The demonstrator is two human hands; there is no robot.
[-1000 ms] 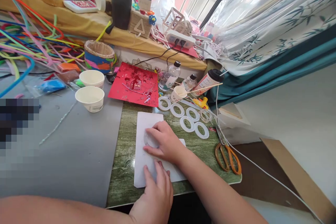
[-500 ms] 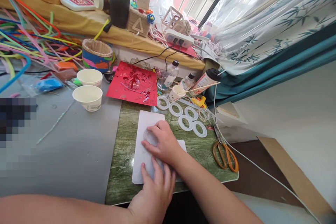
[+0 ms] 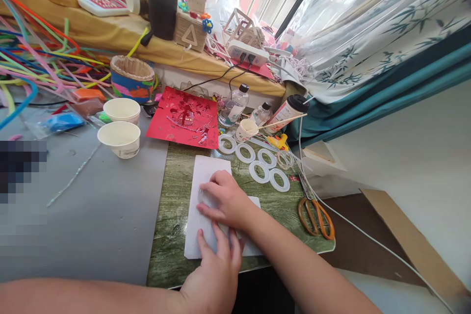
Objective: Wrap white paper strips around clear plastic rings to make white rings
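Green wood-grain surface [image 3: 172,206], white paper [image 3: 192,216] by its near edge, white rings [image 3: 251,171] towards the far edge, orange-handled scissors [image 3: 312,201] beside the near right corner, red sheet [image 3: 172,130] over the far left corner

- White paper [image 3: 192,233]: smooth and matt, with crisp edges.
- Tabletop [image 3: 171,196]: green wood grain, glossy enough to throw back a bright glare (whether real wood or a printed film, I cannot tell).
- Grey mat [image 3: 106,235]: matt and mostly smooth, lightly pitted.
- Rings [image 3: 271,179]: milky, translucent, smooth, plastic-looking.
- Red sheet [image 3: 154,130]: smooth, strewn with shiny, foil-like flakes.
- Pale cups [image 3: 119,144]: matt paper.
- Tall bottle [image 3: 234,109]: clear and glossy, dark cap.
- Scissors [image 3: 311,213]: metal blades, smooth orange-brown handles.
- Ledge cover [image 3: 88,22]: mustard cloth, softly wrinkled.
- Power strip [image 3: 250,53]: smooth white plastic.
- Teal curtain [image 3: 368,117]: folded cloth.
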